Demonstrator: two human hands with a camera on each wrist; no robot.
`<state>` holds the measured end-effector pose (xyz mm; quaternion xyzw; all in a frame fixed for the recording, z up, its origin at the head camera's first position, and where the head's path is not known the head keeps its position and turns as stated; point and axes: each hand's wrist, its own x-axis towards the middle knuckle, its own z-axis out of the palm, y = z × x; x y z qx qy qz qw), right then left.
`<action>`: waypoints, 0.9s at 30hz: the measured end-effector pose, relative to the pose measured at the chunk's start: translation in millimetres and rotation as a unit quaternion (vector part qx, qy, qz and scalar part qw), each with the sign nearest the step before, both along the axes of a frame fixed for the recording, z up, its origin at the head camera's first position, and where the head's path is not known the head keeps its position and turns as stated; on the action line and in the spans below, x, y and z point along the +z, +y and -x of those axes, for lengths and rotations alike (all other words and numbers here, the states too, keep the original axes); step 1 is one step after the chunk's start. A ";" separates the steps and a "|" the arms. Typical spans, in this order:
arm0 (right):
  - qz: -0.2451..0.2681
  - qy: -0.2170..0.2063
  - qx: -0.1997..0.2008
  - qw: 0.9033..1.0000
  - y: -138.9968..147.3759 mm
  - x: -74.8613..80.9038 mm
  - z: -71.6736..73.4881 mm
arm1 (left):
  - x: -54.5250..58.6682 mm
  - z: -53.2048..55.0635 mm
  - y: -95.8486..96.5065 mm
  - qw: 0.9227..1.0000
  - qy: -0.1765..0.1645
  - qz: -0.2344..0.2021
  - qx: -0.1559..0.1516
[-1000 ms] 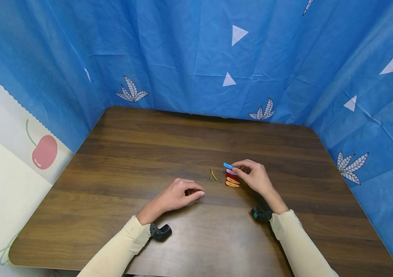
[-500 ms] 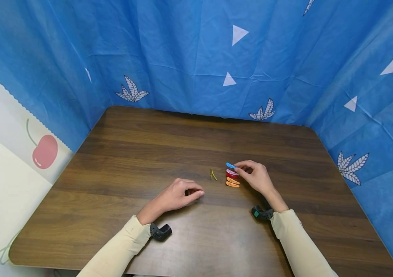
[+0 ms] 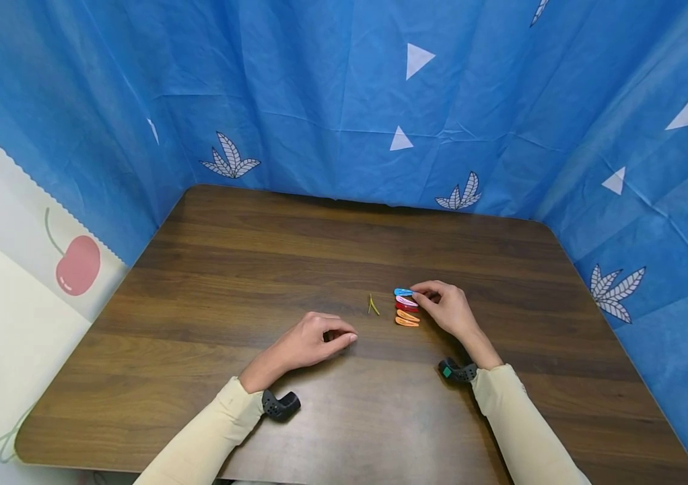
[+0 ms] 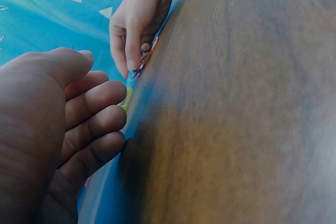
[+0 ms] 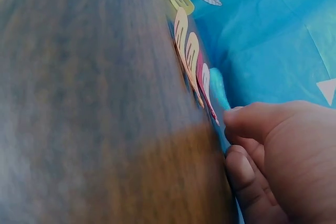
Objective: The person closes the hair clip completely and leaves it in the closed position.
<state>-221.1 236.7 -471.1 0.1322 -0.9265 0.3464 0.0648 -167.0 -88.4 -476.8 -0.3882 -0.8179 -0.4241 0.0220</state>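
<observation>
Between thumb and fingertips my right hand (image 3: pixel 445 306) pinches the narrow end of a blue hair clip (image 3: pixel 402 292), low at the table. The clip lies at the far end of a column of snap hair clips. Below it come a pink hair clip (image 3: pixel 405 300), a dark red hair clip (image 3: pixel 408 308) and two orange hair clips (image 3: pixel 406 322). Left of the column a yellow hair clip (image 3: pixel 374 306) stands on its side, its two arms spread. My left hand (image 3: pixel 314 340) rests at the table with loosely curled fingers, holding nothing.
A brown wood-grain table (image 3: pixel 247 256) lies under both hands. Blue curtain (image 3: pixel 332 101) with leaf and triangle prints hangs along its back and right. Black wrist bands (image 3: pixel 281 407) sit at both sleeves.
My right hand has shifted slightly right and lowered the blue hair clip so that it lies in line above the pink one. The left hand has stayed still.
</observation>
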 end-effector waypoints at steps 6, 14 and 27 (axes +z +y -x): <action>-0.009 -0.004 -0.005 1.000 0.3 0.0 0.3 | -0.3 0.3 0.1 1.000 -0.001 0.002 0.001; -0.012 -0.011 -0.003 1.000 0.7 0.1 -0.8 | -0.3 0.3 0.5 1.000 0.000 0.000 0.000; -0.012 -0.014 -0.014 1.000 2.2 -0.5 -2.6 | -1.1 0.4 0.6 1.000 -0.008 0.002 0.001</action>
